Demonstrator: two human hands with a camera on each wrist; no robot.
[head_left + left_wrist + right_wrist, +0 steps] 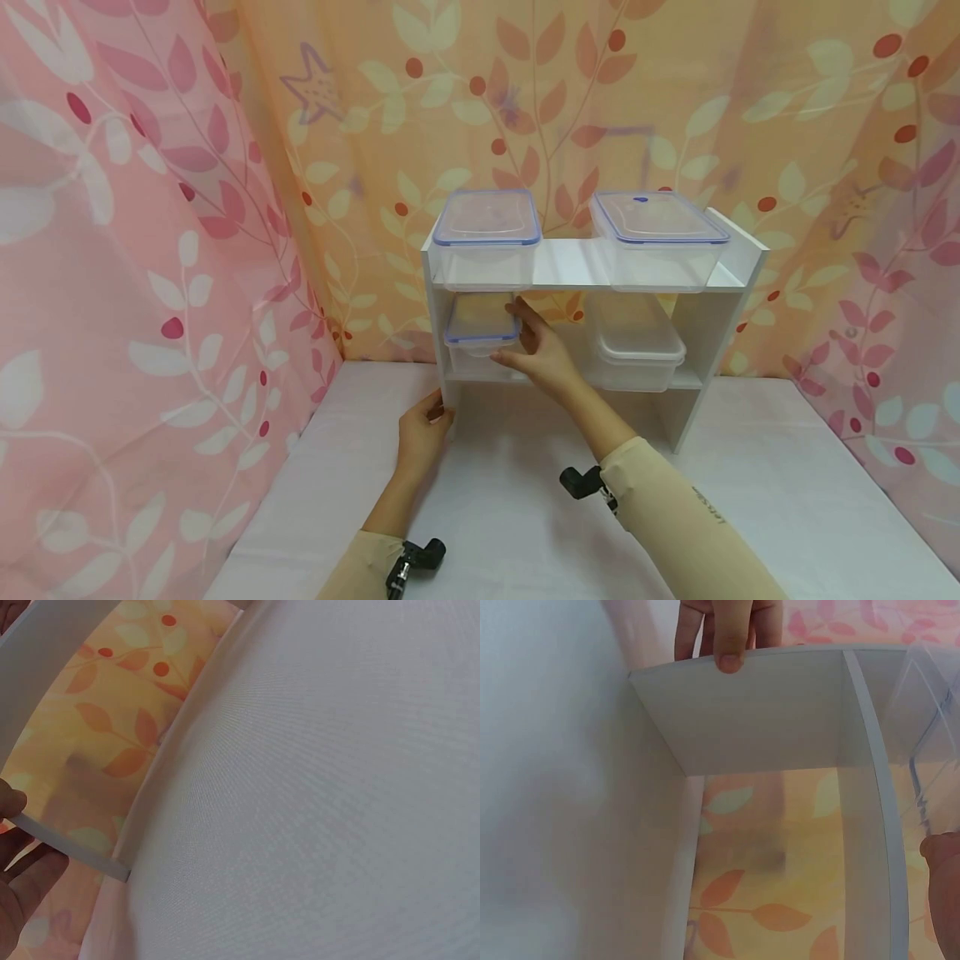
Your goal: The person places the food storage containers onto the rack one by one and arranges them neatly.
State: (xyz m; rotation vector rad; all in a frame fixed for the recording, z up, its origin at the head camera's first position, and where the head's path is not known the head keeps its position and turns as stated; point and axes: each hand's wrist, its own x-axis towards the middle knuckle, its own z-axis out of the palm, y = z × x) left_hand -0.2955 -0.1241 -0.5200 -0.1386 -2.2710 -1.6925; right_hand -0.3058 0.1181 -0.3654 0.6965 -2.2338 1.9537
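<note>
A white two-tier shelf unit [558,262] stands on the table. Around the lower front edge of its left side panel [757,712], my left hand [422,437] grips with the thumb on one face and the fingers on the other. On the lower tier at left sits a small clear food container [472,321] with a blue-edged lid. My right hand [546,354] holds its front right corner, thumb at the front and fingers by the lid's right edge; the fingertips are partly hidden. The right wrist view shows the thumb [941,847] against this container.
Two larger blue-edged containers, one left [487,242] and one right [660,242], stand on the top tier. A white-lidded clear container [637,342] occupies the lower tier's right side. Floral curtains [375,167] hang behind and beside the white-covered table [510,500].
</note>
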